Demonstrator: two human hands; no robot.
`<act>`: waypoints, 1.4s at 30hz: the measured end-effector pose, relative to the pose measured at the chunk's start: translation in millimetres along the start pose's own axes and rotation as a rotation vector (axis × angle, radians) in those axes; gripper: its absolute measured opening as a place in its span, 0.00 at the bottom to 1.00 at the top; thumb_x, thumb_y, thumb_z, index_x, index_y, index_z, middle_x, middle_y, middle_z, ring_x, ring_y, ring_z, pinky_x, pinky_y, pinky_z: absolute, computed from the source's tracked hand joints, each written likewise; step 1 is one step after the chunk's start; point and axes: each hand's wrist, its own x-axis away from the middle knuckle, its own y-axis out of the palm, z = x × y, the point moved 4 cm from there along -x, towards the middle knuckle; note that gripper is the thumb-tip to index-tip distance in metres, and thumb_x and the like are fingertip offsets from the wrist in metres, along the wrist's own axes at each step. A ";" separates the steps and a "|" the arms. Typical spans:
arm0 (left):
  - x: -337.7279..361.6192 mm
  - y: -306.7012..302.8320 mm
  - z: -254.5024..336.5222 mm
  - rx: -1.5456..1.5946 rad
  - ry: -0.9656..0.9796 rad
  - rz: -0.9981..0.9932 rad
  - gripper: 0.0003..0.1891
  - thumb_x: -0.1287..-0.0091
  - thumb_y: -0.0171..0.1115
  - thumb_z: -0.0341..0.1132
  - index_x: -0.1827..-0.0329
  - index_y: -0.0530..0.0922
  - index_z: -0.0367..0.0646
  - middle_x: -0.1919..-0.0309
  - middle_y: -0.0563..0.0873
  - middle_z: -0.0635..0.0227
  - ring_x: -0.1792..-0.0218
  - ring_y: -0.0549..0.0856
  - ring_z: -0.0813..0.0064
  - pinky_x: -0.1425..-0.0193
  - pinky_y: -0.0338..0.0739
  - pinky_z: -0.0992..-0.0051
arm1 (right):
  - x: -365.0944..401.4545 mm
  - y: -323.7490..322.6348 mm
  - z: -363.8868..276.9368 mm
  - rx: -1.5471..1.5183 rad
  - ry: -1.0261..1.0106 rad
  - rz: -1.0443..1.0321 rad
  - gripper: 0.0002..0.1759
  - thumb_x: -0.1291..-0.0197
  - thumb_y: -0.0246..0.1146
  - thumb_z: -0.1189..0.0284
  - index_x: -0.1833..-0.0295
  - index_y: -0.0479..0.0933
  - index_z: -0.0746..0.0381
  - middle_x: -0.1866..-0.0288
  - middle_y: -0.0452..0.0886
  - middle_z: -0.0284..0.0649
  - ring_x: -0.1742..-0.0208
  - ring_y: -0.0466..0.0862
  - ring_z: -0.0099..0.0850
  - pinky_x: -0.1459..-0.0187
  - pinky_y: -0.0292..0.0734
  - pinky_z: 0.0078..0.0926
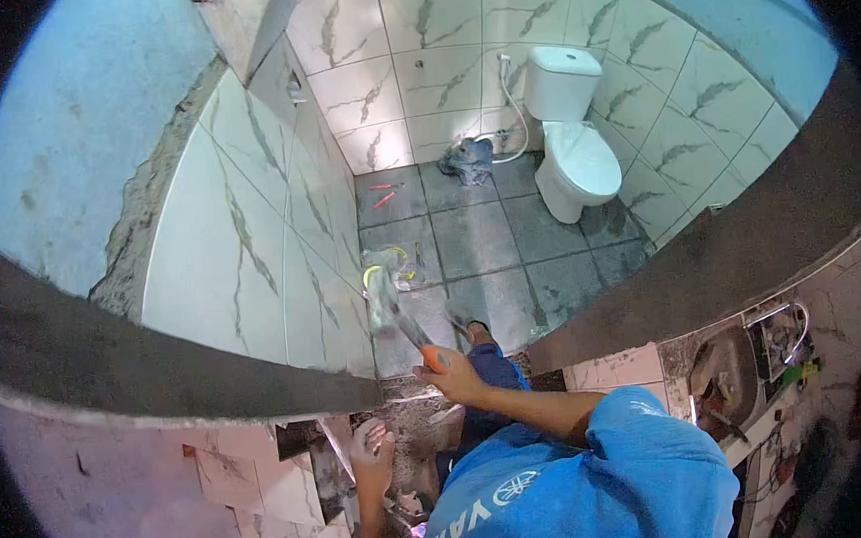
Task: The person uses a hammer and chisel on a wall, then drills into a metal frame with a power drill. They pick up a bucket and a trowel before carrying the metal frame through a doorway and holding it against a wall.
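My right hand (452, 378) is closed round the orange grip of a hammer-like tool (412, 324). The tool points up and left over the grey floor tiles, and its head is blurred. Lower left, my left hand (372, 440) is half-curled with its fingers a little apart, and nothing clear shows in it. It is beside the edge of a pale tile piece (339, 446); contact cannot be made out. A yellow ring-shaped thing (372, 276) lies near the tool's head.
A white toilet (577, 151) is at the back right, with a dark cloth bundle (468, 160) left of it. Red-handled tools (384, 201) lie on the floor. Marbled tiles (242, 251) cover the left wall. Stacked tiles (232, 483) and a cluttered basin (723, 369) flank the doorway.
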 end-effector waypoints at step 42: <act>135.9 -67.5 -242.1 0.185 -0.226 0.147 0.22 0.45 0.62 0.36 0.46 0.71 0.42 0.63 0.83 0.49 0.60 0.83 0.50 0.58 0.77 0.61 | 171.3 255.3 -77.6 -0.069 0.756 -0.832 0.15 0.38 0.58 0.57 0.58 0.75 0.58 0.72 0.77 0.33 0.75 0.74 0.23 0.73 0.68 0.22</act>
